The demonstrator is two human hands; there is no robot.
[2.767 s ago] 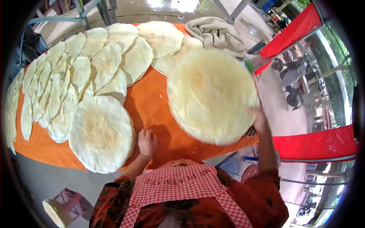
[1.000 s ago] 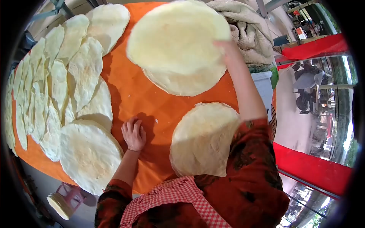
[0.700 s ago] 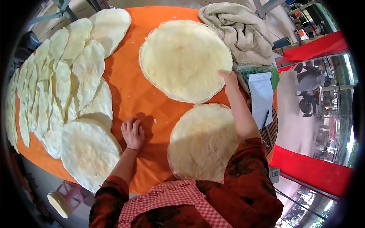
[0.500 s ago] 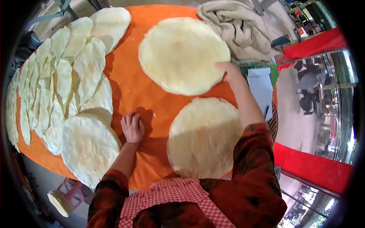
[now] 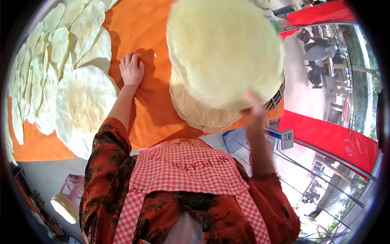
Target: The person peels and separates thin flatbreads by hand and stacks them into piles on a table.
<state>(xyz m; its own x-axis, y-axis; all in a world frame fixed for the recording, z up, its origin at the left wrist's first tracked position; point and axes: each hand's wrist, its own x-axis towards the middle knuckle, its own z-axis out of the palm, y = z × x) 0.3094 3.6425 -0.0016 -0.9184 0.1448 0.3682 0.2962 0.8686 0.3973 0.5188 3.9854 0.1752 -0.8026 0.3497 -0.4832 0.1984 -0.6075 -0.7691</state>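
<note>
My right hand [image 5: 254, 106], blurred by motion, grips the near right edge of a large round pale flatbread [image 5: 223, 49]. That sheet is raised and partly covers another stack of round flatbreads [image 5: 203, 116] beneath it. On the orange cloth [image 5: 148, 105] my left hand [image 5: 131, 71] rests palm down, fingers spread, holding nothing. Just left of that wrist lies a round stack of flatbreads [image 5: 83, 107]. Several more flatbreads [image 5: 42, 81] overlap in rows farther left.
A woven basket edge [image 5: 276, 96] shows at the table's right side. Below the near edge are a blue-framed stand [image 5: 235, 140] and a small grey box [image 5: 287, 139]. A pink stool [image 5: 73, 188] stands at lower left. Red sheeting [image 5: 333, 144] runs along the right.
My right hand has drawn the flatbread from the far stack toward me, over the near stack. My left hand stays on the cloth. The camera view has tilted lower.
</note>
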